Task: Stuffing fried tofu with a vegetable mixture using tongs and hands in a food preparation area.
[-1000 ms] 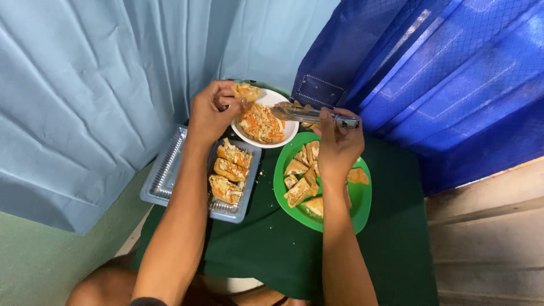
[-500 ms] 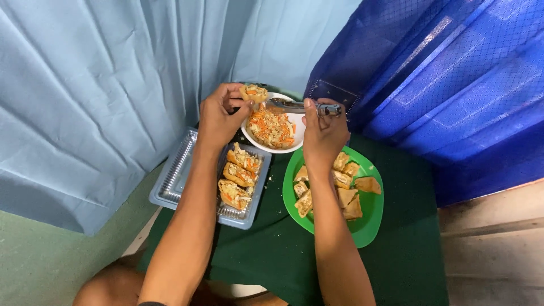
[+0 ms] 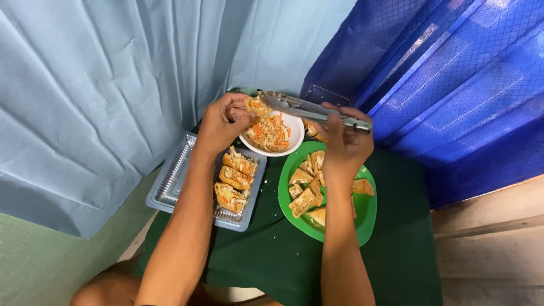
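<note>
1. Left hand (image 3: pixel 222 126) is closed around one tofu pocket (image 3: pixel 256 106), held over the far-left rim of the white bowl (image 3: pixel 296 127). Fingers pinch its sides; the pocket's opening cannot be made out.
2. Right hand (image 3: pixel 345 144) grips metal tongs (image 3: pixel 309 109) by the handle end, fingers wrapped tight. The tips reach left to the held pocket and sit narrow; whether they carry filling is too small to tell.
3. The bowl holds a shredded mix, orange and pale strands, heaped roughly to the rim.
4. Progress, judged from the layout: three filled pockets (image 3: pixel 235 178) lie in a row at the right end of the clear plastic tray (image 3: pixel 170 190), orange filling showing at their tops. The rest of the tray is bare.
5. Left to do, as a judgement: the green plate (image 3: pixel 365 218), just right of the tray, bears a pile of plain tofu pieces (image 3: pixel 306 190), golden-brown outside, pale at the cuts. Well over half appears unfilled.
6. Held pocket: tan, small, with orange flecks showing. Likely partly stuffed.
7. All dishes sit on a dark green cloth (image 3: pixel 266 260); light blue sheet far left, dark blue tarp far right.
</note>
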